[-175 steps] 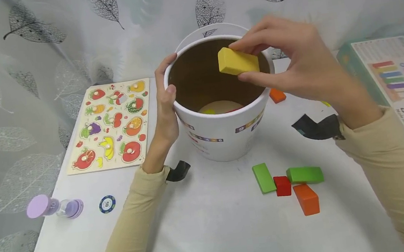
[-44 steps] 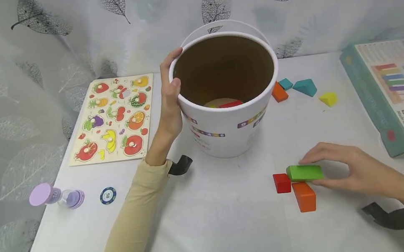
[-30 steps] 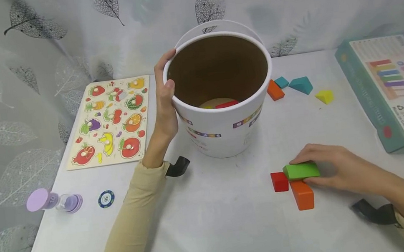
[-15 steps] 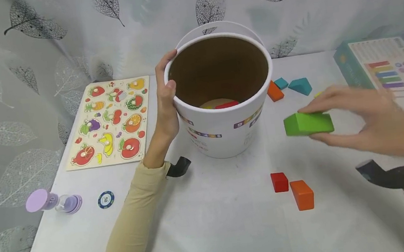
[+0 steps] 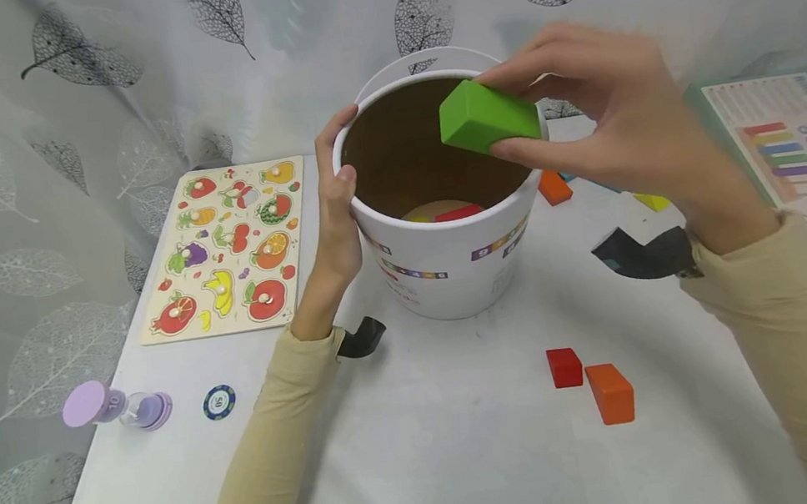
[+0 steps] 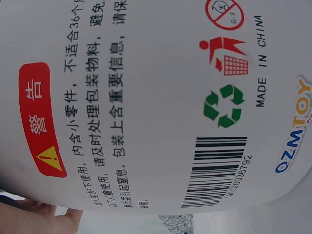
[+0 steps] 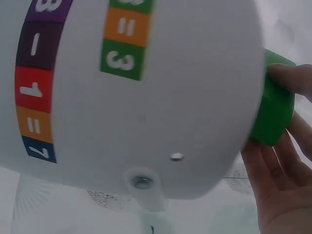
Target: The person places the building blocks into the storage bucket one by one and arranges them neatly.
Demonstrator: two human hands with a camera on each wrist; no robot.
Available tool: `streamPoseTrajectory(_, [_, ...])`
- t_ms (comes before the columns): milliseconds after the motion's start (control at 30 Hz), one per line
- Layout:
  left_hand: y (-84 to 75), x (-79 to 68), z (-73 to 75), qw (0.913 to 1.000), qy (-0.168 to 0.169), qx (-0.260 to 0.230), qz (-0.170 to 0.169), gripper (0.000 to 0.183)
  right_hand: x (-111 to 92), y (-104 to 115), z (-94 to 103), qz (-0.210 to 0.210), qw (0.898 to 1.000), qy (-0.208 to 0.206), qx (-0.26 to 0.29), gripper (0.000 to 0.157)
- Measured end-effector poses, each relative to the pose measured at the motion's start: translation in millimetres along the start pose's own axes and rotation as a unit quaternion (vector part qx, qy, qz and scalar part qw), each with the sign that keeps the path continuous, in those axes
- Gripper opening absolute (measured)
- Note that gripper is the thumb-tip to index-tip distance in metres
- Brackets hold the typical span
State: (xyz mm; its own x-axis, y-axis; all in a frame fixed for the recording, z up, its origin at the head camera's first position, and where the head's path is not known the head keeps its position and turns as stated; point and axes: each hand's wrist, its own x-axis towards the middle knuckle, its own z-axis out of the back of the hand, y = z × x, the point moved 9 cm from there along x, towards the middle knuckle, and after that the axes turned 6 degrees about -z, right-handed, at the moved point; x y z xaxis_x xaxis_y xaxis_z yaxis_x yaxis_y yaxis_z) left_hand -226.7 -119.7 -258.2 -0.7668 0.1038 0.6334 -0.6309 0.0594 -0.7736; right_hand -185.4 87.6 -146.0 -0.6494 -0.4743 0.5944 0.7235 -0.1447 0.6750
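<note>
Between the thumb and fingers of my right hand [image 5: 613, 108] is a green rectangular block [image 5: 485, 117], tilted over the mouth of a white bucket [image 5: 444, 272]. The right wrist view shows the same green block [image 7: 275, 109] at the rim's edge. My left hand [image 5: 335, 218] grips the bucket's left side at the rim, thumb toward me. In the left wrist view the bucket's printed wall [image 6: 161, 122] fills most of the picture. A red block [image 5: 459, 213] and a bit of yellow lie at the bucket's bottom.
A red cube [image 5: 565, 368] and an orange block [image 5: 612, 394] lie in front at right. Behind the bucket's right side are another orange block [image 5: 554, 188] and a yellow piece [image 5: 653, 201]. A fruit puzzle board [image 5: 226, 253], chip [image 5: 219, 402], sand timer [image 5: 120, 404] and box [image 5: 802, 169] flank them.
My right hand earlier carried a yellow block over the bucket. Since then it took the green block from beside the red cube and lifted it up and left over the bucket. The left hand stayed.
</note>
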Motion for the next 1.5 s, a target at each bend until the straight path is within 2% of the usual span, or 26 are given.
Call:
streamPoseTrajectory(167, [-0.5, -0.4, 1.0, 1.0, -0.002, 0.005, -0.001, 0.094, 4, -14, -5.2, -0.026, 1.0, -0.004, -0.013, 0.052])
streamPoseTrajectory(300, [-1.6, -0.3, 2.1, 0.9999, -0.003, 0.01, -0.006, 0.093, 5, -19, -7.6, -0.029, 0.999, -0.001, -0.024, 0.051])
streamPoseTrajectory(667, [-0.2, 0.0, -1.7, 1.0, 0.001, -0.002, -0.006, 0.09, 4, -28, -14.6, -0.044, 0.999, 0.015, -0.009, 0.052])
streamPoseTrajectory(867, [0.1, 0.4, -2.2, 0.9999, 0.003, -0.009, -0.008, 0.09, 2, -26, -16.4, -0.038, 0.999, 0.022, 0.007, 0.047])
streamPoseTrajectory(1000, [-0.2, 1.0, -1.6, 0.9999, 0.005, -0.008, -0.01, 0.092, -4, -13, -16.8, -0.018, 0.999, 0.037, 0.027, 0.042])
streamPoseTrajectory(1133, [-1.0, 1.7, -1.5, 0.9999, 0.005, -0.006, -0.012, 0.092, -19, 12, -19.7, 0.046, 0.995, 0.073, 0.041, 0.035])
streamPoseTrajectory(1267, [-1.3, 1.0, -0.8, 0.9999, 0.002, 0.003, -0.01, 0.092, -46, 25, -29.7, 0.095, 0.986, 0.125, 0.051, 0.03])
streamPoseTrajectory(1400, [-0.7, 0.1, -0.4, 1.0, -0.001, 0.009, -0.004, 0.094, -82, 9, -41.1, 0.064, 0.982, 0.167, 0.061, 0.034])
streamPoseTrajectory(1500, [-0.4, -0.3, -0.5, 1.0, -0.002, 0.009, 0.0, 0.096, -112, -19, -51.0, -0.02, 0.979, 0.2, 0.046, 0.041])
